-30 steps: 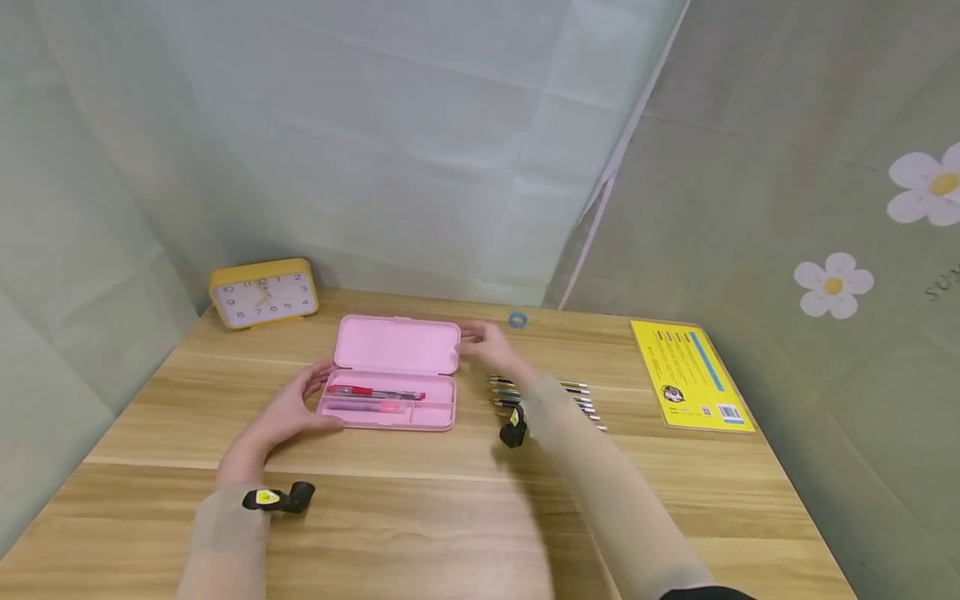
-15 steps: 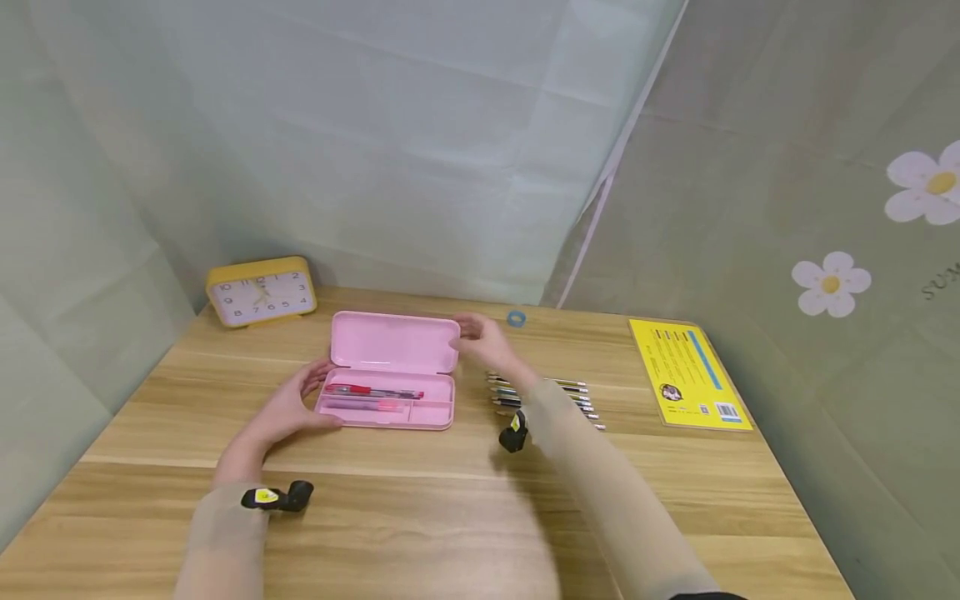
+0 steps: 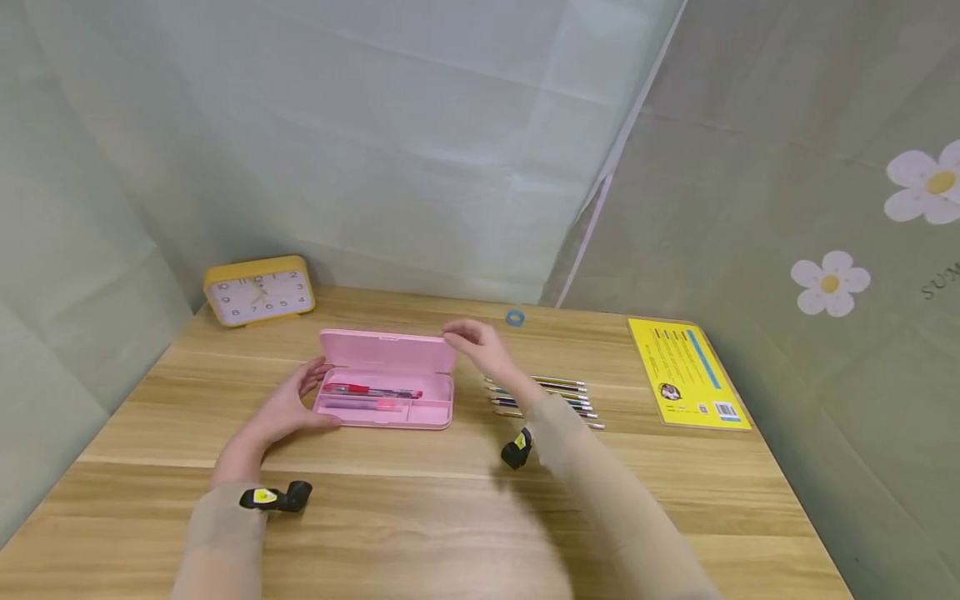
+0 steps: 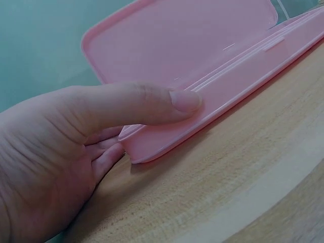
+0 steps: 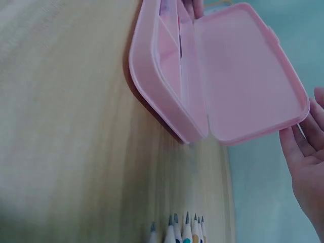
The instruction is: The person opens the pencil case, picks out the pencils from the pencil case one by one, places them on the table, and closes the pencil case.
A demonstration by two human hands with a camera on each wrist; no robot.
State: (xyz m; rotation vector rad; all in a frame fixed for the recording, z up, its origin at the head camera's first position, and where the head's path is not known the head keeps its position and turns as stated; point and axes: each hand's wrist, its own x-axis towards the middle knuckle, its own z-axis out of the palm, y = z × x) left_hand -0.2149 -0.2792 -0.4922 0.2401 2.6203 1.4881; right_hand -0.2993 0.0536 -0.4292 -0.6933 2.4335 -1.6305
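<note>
A pink pencil case [image 3: 431, 414] lies on the table, its lid [image 3: 386, 352] standing raised on the hinge. Inside are a red-capped pen [image 3: 367, 390] and a clear-barrelled pen with a pink end [image 3: 367, 405]. My left hand [image 3: 288, 408] grips the case's left end; in the left wrist view the thumb [image 4: 185, 100] presses the front wall and the other fingers go round behind. At the lid's right corner, my right hand [image 3: 480, 346] holds the edge between thumb and fingers, seen also in the right wrist view, where fingers [image 5: 315, 119] are partly behind the lid.
Several pencils [image 3: 555, 400] lie in a row right of the case. A blue ring, perhaps tape [image 3: 514, 317], lies near the back edge. The yellow clock [image 3: 258, 292] stands back left, and a yellow booklet [image 3: 686, 375] lies at the right. Curtains [image 3: 375, 167] hang behind the table.
The lid has swung from leaning back to more upright, its top edge coming forward with my right hand. My left hand keeps its place on the case.
</note>
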